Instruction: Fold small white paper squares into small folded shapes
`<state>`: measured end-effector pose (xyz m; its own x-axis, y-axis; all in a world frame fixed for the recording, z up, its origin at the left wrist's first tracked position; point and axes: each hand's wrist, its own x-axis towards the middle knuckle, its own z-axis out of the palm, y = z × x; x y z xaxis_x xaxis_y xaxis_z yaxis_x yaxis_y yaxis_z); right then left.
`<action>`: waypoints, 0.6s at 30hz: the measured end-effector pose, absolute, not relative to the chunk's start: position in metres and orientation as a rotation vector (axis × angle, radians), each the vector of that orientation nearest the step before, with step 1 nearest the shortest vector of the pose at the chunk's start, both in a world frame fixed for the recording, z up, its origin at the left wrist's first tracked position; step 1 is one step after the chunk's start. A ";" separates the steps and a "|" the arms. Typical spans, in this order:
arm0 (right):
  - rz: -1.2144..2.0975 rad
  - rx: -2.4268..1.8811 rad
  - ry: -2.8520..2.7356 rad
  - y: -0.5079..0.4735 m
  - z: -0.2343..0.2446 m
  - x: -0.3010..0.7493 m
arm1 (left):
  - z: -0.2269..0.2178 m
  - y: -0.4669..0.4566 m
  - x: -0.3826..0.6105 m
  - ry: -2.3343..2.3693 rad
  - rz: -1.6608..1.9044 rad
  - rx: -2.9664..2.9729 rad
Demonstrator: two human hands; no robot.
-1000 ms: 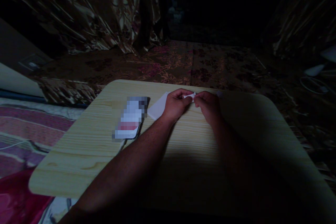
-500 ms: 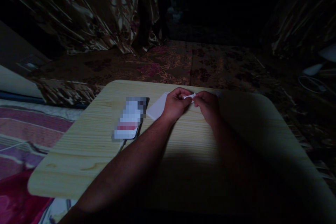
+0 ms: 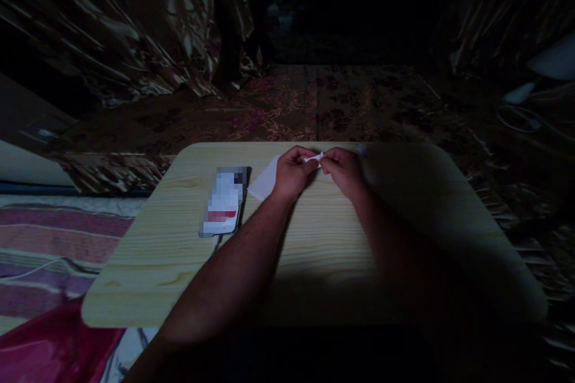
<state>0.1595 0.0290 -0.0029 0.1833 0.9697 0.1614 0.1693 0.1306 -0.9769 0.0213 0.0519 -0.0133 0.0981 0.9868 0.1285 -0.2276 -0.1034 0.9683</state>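
Between my two hands is a small piece of white paper, pinched at both ends over the far part of the wooden table. My left hand is closed on its left end, thumb and fingertips together. On the other end, my right hand grips it with thumb and forefinger. Fingers cover much of the paper, so its full shape is hidden. A flat white sheet or pad lies on the table just left of my left hand, partly behind it.
A phone with a blurred screen lies left of my left forearm, a cable at its lower end. A striped bed cover and red cloth are at the left. Patterned curtains hang behind; a pale lamp stands right.
The camera view has shifted slightly, so the table and hands sit a little differently in the picture. Both hands keep their hold on the small paper.
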 end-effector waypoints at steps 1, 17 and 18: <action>0.887 -1.291 -1.231 0.029 -0.002 0.159 | -0.014 0.052 0.021 0.907 1.306 1.174; 0.921 -1.214 -1.192 0.032 -0.004 0.160 | -0.019 0.055 0.021 0.904 1.286 1.215; 0.918 -1.206 -1.190 0.032 -0.004 0.160 | -0.019 0.055 0.022 0.909 1.285 1.214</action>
<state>0.1601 0.0321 -0.0037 0.1800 0.9676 0.1768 0.0746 0.1658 -0.9833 0.0216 0.0546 -0.0185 0.1195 0.9834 0.1368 -0.1985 -0.1114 0.9737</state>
